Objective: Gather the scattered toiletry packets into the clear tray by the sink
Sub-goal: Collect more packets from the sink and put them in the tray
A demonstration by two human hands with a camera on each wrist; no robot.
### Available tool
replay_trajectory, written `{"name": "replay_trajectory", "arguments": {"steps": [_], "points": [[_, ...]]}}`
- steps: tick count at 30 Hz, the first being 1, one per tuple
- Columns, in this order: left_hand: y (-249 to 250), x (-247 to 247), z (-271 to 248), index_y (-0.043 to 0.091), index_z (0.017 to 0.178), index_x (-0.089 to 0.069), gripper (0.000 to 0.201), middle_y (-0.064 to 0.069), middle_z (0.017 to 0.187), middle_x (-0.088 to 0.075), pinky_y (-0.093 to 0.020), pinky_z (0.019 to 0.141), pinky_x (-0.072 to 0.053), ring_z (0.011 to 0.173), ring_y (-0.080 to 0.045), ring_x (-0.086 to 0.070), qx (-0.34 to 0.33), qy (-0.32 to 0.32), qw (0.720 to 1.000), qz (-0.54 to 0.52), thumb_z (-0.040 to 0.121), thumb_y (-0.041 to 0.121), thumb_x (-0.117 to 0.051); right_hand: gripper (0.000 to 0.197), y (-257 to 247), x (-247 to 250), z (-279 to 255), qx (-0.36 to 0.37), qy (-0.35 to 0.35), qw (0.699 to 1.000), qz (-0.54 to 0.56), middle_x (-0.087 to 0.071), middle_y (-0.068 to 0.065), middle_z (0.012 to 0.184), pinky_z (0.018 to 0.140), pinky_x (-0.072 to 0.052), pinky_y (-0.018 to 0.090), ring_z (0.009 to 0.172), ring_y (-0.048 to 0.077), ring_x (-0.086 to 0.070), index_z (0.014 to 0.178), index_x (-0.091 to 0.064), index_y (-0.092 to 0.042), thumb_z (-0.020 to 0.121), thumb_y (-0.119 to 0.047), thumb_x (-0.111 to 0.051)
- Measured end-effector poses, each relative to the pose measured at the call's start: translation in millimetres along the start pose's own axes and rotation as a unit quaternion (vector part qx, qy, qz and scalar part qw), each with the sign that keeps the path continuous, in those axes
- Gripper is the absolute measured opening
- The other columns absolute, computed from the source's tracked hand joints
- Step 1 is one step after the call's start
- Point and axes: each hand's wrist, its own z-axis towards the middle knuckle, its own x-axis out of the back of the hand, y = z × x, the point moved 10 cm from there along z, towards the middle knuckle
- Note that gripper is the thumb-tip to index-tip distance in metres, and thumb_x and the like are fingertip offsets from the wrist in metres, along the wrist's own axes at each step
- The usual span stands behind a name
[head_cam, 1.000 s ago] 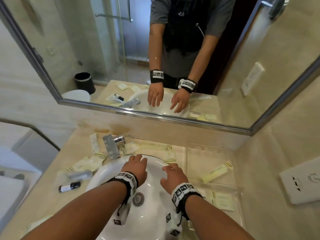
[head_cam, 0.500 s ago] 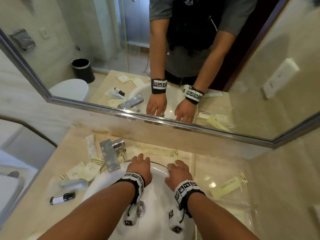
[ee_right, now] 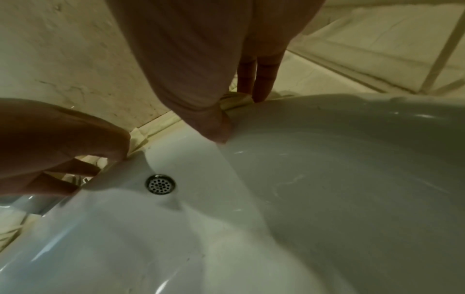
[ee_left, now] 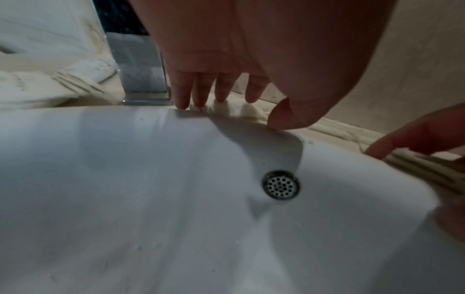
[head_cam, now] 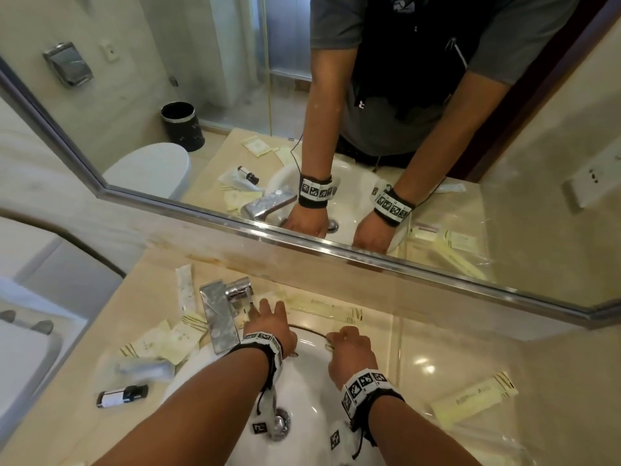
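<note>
Beige vanity top, mirror behind, white basin centre. Clear tray to R of basin, holding one long packet so far, maybe more at its near edge, hard to tell. Most packets left of tap, plus long one behind basin: task barely started. L hand fingers straight, tips on packet edge by tap, nothing gripped. R hand fingertips down on back-rim packet, thumb below; real pinch or not, can't tell. Tight gap betw. basin rim & wall; open path R into tray.

A chrome faucet stands behind the white sink — a small dark bottle lies left.
</note>
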Motion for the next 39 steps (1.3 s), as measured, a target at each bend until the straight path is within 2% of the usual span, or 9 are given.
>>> {"name": "replay_trajectory", "arguments": {"steps": [6, 10, 14, 20, 25, 28, 32, 36, 39], "points": [[-1.6, 4.5, 0.7, 0.021, 0.132, -0.035, 0.064, -0.007, 0.128, -0.041, -0.041, 0.089, -0.043, 0.116, -0.031, -0.044, -0.005, 0.009, 0.999, 0.037, 0.075, 0.042, -0.055, 0.050, 3.3, 2.5, 1.8, 0.008, -0.001, 1.000, 0.010, -0.042, 0.000, 0.138, 0.096, -0.046, 0.030, 0.119, 0.025, -0.048, 0.135, -0.053, -0.033, 0.089, -0.011, -0.055], [-1.5, 8.6, -3.3, 0.017, 0.129, -0.038, 0.066, -0.007, 0.123, -0.048, -0.041, 0.087, -0.045, 0.114, -0.030, -0.047, -0.006, 0.018, 0.998, 0.054, 0.073, 0.046, -0.060, 0.042, -0.5, 6.3, -0.5, 0.015, 0.015, 1.000, 0.012, -0.048, 0.002, 0.132, 0.093, -0.049, 0.032, 0.116, 0.024, -0.050, 0.131, -0.055, -0.032, 0.093, -0.014, -0.055], [-0.8, 5.6, -10.6, 0.015, 0.131, -0.039, 0.071, -0.006, 0.125, -0.050, -0.042, 0.089, -0.046, 0.116, -0.029, -0.046, -0.021, 0.020, 0.997, 0.067, 0.074, 0.047, -0.068, 0.047, -2.9, 11.0, -5.1, 0.017, 0.041, 0.999, 0.028, -0.054, 0.001, 0.127, 0.090, -0.048, 0.031, 0.114, 0.023, -0.053, 0.134, -0.053, -0.032, 0.092, -0.011, -0.051], [20.0, 10.9, -27.9, 0.010, 0.127, -0.046, 0.056, -0.009, 0.123, -0.051, -0.044, 0.088, -0.047, 0.116, -0.033, -0.045, -0.090, 0.032, 0.987, 0.131, 0.079, 0.023, -0.072, 0.041, -9.3, 19.7, -12.3, 0.041, 0.075, 0.995, 0.041, -0.060, -0.002, 0.127, 0.088, -0.047, 0.029, 0.114, 0.020, -0.057, 0.133, -0.058, -0.031, 0.096, -0.015, -0.047], [30.7, 12.6, -36.8, 0.011, 0.126, -0.047, 0.049, -0.010, 0.121, -0.052, -0.043, 0.084, -0.051, 0.114, -0.032, -0.047, -0.117, 0.024, 0.987, 0.112, 0.084, 0.021, -0.069, 0.031, -10.6, 30.8, -20.6, 0.039, 0.093, 0.991, 0.094, -0.065, -0.004, 0.117, 0.083, -0.048, 0.028, 0.104, 0.018, -0.061, 0.122, -0.066, -0.032, 0.100, -0.024, -0.045], [34.7, 15.1, -46.0, 0.014, 0.125, -0.047, 0.045, -0.008, 0.121, -0.051, -0.039, 0.081, -0.049, 0.111, -0.030, -0.049, -0.132, 0.022, 0.987, 0.084, 0.085, 0.022, -0.068, 0.025, -2.7, 42.7, -30.4, 0.019, 0.113, 0.975, 0.192, -0.067, -0.006, 0.106, 0.083, -0.049, 0.030, 0.095, 0.016, -0.061, 0.109, -0.069, -0.029, 0.099, -0.027, -0.045], [40.2, 20.3, -63.6, 0.017, 0.123, -0.047, 0.039, -0.007, 0.118, -0.056, -0.035, 0.078, -0.045, 0.104, -0.028, -0.056, -0.157, 0.011, 0.987, 0.041, 0.086, 0.014, -0.059, 0.019, 19.6, 55.1, -49.9, -0.022, 0.138, 0.933, 0.331, -0.067, -0.002, 0.096, 0.079, -0.051, 0.032, 0.088, 0.020, -0.062, 0.103, -0.065, -0.022, 0.100, -0.026, -0.047], [49.7, 31.8, -89.4, 0.018, 0.121, -0.046, 0.031, -0.005, 0.105, -0.062, -0.031, 0.069, -0.041, 0.085, -0.026, -0.058, -0.181, 0.016, 0.983, -0.017, 0.090, 0.014, -0.048, 0.017, 35.2, 57.7, -74.4, -0.035, 0.125, 0.907, 0.400, -0.065, 0.001, 0.098, 0.071, -0.062, 0.048, 0.091, 0.025, -0.065, 0.101, -0.062, -0.023, 0.099, -0.024, -0.045], [63.1, 36.1, -112.1, 0.015, 0.118, -0.046, 0.024, -0.005, 0.089, -0.061, -0.030, 0.063, -0.038, 0.073, -0.024, -0.053, -0.206, 0.021, 0.978, -0.040, 0.095, 0.017, -0.041, 0.020, 42.4, 60.8, -96.9, -0.029, 0.125, 0.899, 0.418, -0.065, 0.009, 0.100, 0.059, -0.062, 0.039, 0.084, 0.026, -0.065, 0.106, -0.062, -0.018, 0.101, -0.020, -0.043]]}}
